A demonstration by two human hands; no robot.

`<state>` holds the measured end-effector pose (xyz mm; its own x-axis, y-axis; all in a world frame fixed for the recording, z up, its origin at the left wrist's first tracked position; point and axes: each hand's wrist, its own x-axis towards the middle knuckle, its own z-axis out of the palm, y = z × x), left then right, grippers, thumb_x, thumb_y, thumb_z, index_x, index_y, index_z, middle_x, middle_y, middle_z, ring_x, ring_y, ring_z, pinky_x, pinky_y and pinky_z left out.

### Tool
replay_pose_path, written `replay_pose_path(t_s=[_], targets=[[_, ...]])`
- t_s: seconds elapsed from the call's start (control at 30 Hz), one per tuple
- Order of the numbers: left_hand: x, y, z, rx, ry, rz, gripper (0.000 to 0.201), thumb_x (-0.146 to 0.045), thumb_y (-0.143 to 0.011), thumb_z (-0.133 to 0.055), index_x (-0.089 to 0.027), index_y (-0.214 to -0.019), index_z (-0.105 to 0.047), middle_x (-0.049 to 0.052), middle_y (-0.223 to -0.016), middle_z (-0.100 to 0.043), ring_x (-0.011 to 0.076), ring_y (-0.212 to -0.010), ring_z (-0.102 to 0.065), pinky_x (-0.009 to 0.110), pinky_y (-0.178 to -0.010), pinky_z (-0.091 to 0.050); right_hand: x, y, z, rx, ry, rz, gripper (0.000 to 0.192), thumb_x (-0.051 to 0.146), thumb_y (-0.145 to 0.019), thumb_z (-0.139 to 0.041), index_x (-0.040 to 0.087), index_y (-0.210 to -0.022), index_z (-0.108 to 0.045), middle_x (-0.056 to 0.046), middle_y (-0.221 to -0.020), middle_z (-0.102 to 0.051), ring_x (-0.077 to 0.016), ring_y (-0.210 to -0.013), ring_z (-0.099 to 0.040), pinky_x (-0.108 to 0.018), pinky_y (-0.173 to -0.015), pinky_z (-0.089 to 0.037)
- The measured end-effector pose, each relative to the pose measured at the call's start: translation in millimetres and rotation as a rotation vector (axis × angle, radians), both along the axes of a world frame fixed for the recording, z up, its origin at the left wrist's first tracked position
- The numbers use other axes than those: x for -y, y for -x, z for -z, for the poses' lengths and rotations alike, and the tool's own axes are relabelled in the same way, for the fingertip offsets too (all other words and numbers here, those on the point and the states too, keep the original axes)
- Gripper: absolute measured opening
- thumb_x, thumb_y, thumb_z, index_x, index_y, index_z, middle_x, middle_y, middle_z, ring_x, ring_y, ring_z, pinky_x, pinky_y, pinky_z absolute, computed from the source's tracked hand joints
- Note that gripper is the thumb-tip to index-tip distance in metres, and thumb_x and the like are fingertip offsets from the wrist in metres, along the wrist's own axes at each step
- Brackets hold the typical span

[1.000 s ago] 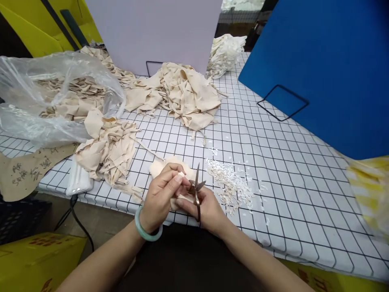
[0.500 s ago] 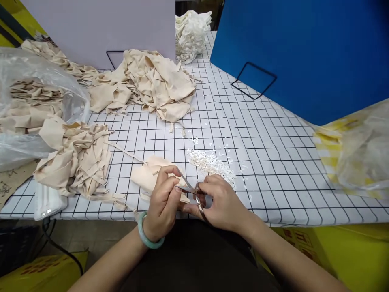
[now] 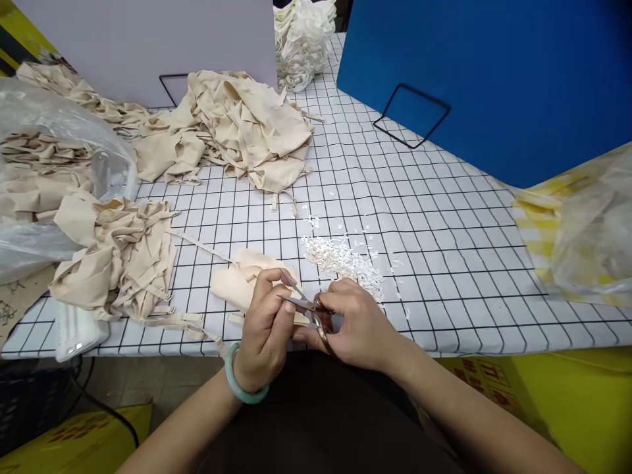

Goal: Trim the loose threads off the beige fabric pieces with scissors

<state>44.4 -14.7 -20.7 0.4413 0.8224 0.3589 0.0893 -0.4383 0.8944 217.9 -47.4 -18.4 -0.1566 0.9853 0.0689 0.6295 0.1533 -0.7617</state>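
Note:
My right hand [image 3: 358,322] is closed round the handles of a pair of scissors [image 3: 309,305]. The blades point left and stand apart, their tips close by the fingertips of my left hand [image 3: 269,326]. Thumb and fingers of that hand are pinched together; whatever they hold is too small or hidden to make out. A jade-green bangle [image 3: 236,385] circles the left wrist. Behind and beneath the left hand lies a beige fabric piece [image 3: 230,284], partly covered, with a thin strap [image 3: 200,244] running off to the upper left.
White snippets [image 3: 345,260] lie heaped beyond my right hand. Beige garments are piled at left [image 3: 143,257] and farther back [image 3: 251,131], beside a clear plastic bag [image 3: 116,118]. A white device [image 3: 79,332] sits at the front-left edge. A blue panel [image 3: 474,85] stands at back right.
The view has shifted slightly, so the table's contents appear a little higher and farther left. Both hands keep nearly the same pose, and the scissors remain open by the left fingertips.

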Motion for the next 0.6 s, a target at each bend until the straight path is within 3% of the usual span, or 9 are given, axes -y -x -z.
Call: replay_pose_path(t_s=[0.33,0.6], targets=[[0.3,-5.6,2.0,-0.082,0.004,0.003,0.028,-0.02,-0.103,-0.036,-0.019,-0.081,-0.053,0.008,-0.093,-0.048,0.0232,-0.102,-0.048,0.039,-0.09,-0.045,8.1,-5.3,6.4,0.035,0.036,0.05,0.059,0.069,-0.082,-0.064,0.022,-0.052,-0.047,-0.001,-0.05,-0.054,-0.0143,-0.053,-0.048,-0.031,-0.061,-0.038],[-9.3,-30.6,8.7,-0.114,-0.063,0.133,0.025,-0.012,-0.101,-0.038,-0.018,-0.087,-0.058,0.007,-0.09,-0.052,0.0225,-0.104,-0.048,0.037,-0.089,-0.045,22.4,-21.2,19.9,0.036,0.161,0.253,0.067,0.076,-0.079,-0.06,0.021,-0.046,-0.039,0.001,-0.046,-0.044,-0.0122,-0.048,-0.039,-0.027,-0.051,-0.032]])
